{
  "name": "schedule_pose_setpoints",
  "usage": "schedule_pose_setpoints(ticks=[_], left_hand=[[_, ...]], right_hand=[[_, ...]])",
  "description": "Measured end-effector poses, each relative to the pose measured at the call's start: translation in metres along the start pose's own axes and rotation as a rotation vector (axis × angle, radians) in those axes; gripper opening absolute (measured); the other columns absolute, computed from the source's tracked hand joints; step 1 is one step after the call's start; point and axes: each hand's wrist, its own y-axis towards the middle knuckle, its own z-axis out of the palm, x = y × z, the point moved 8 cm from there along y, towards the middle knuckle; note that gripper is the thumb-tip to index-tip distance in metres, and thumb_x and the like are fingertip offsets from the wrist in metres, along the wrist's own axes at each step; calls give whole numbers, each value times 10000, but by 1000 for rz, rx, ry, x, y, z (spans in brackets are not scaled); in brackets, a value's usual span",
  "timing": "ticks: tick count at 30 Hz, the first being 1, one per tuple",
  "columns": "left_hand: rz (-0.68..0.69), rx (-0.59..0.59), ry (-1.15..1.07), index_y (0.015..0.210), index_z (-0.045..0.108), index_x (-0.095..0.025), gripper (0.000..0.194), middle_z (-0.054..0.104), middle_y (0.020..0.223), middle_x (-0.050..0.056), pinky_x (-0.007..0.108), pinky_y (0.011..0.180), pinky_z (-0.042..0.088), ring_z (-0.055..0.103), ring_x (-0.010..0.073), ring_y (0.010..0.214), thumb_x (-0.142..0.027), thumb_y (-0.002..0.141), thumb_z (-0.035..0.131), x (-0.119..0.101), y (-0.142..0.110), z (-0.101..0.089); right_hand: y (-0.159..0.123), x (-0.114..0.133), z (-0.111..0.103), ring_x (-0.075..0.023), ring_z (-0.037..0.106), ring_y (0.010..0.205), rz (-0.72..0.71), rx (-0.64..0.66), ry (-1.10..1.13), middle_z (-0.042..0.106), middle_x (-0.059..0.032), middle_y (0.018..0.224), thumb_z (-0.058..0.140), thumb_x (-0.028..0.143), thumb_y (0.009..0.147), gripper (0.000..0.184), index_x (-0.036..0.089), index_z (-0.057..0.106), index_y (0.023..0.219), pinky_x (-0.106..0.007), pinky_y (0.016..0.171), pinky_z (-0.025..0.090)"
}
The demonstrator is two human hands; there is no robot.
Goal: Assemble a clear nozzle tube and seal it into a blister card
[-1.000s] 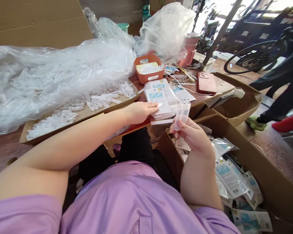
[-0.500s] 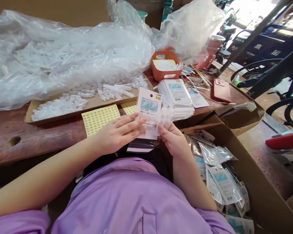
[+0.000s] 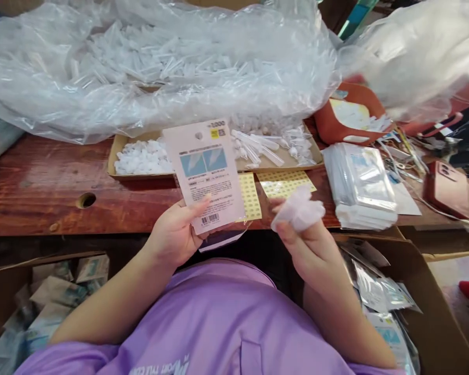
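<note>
Right now my left hand (image 3: 175, 234) grips a pink card (image 3: 204, 174) by its lower edge, thumb over the printed side beside the barcode, fingers behind. It is a flat, stiff rectangle with two blue picture panels, fine print I cannot read, and a small hang hole near the top; it stands upright and a little tilted over the table edge. My right hand (image 3: 307, 245) is closed around a few small clear plastic pieces (image 3: 299, 208), pinched between thumb and fingertips; they blur into one pale frosted lump, so I cannot tell their shape or number.

Just behind the card lie two yellow sheets (image 3: 285, 183) printed with a grid of tiny stickers, one half covered by the card. Beyond them sits a shallow cardboard tray (image 3: 119, 156) of loose translucent tubes and a heap of white caps. A large crinkled bag (image 3: 160, 62) of the same clear tubes slumps over the tray's far edge and hides its back. The table (image 3: 42, 187) is worn reddish wood with a round hole.

To the right, a neat stack of glossy pouches (image 3: 361, 185), an orange tub (image 3: 346, 120) partly under a second blurred bag, and a red phone (image 3: 445, 188). Cardboard boxes of filled packets sit low at both sides, cut off by the frame.
</note>
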Motion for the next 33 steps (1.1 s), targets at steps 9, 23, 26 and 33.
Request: schedule_pose_setpoints(ticks=[9,23,26,33], left_hand=[[-67,0,-367,1278,562,-216,402,757,981,29,302,692,613,719,184,864,-180,902,424,-15,-10,-18],[-245,311,-115,1066,708,-203,246,732,1041,65,296,801,552,699,189,851,-323,882,599,18,-31,-14],[-307,98,-177,1151,651,-172,283,722,1061,91,345,809,575,692,232,940,-265,900,557,17,-28,-24],[-432,-162,-168,1217,566,-154,308,733,1008,115,288,560,607,725,216,759,-237,936,473,14,-30,-37]], right_hand=[[-21,-28,105,-101,643,740,557,802,411,656,-65,901,589,520,842,396,146,516,952,-240,690,521],[-12,-23,122,-76,679,702,934,542,794,664,9,771,831,324,632,507,155,620,1061,-157,679,541],[-10,-12,113,-114,679,813,734,578,662,668,-25,935,805,323,667,698,210,470,1269,-248,764,565],[9,30,57,-212,638,998,-194,224,-489,491,-149,1347,691,360,802,836,310,175,1458,-350,747,591]])
